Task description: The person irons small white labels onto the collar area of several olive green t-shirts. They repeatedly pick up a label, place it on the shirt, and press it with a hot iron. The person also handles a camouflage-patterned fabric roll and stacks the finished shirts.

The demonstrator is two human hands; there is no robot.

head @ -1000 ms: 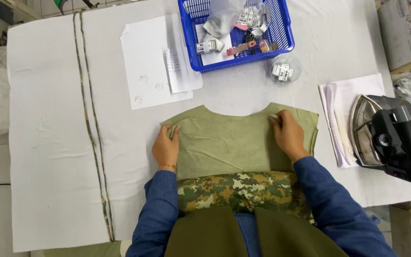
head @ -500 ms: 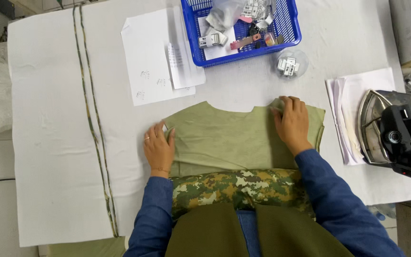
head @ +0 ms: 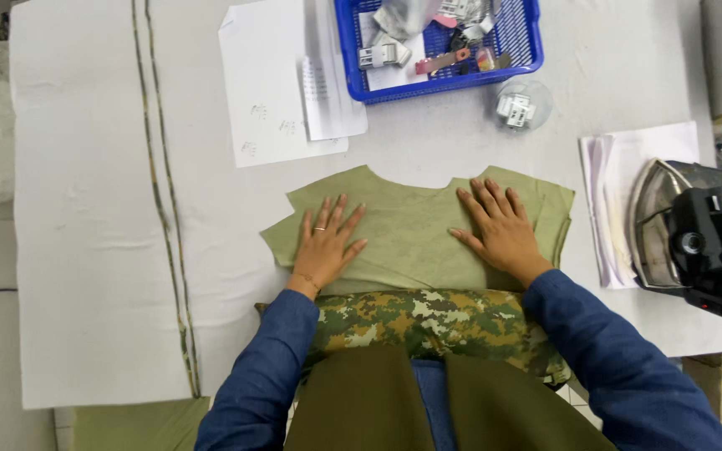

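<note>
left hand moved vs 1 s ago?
Yes. The left hand has slid inward from the left edge of the olive fabric piece, toward its middle, and now lies flat with fingers spread on the cloth.

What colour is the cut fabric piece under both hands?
Plain olive green fabric piece, no print, unlike the camouflage cloth below it; seen clearly in the head view.

1. The cloth piece [head: 415,230] is plain olive green.
2. The fabric roll [head: 428,321] has a green, brown and cream camouflage pattern.
3. The sleeves [head: 620,359] are dark blue.
4. The basket [head: 353,50] is bright blue.
5. The table cover [head: 85,209] is white, with two thin dark stripes.
6. The iron [head: 695,238] is black and silver.
7. The papers [head: 273,92] are white.
</note>
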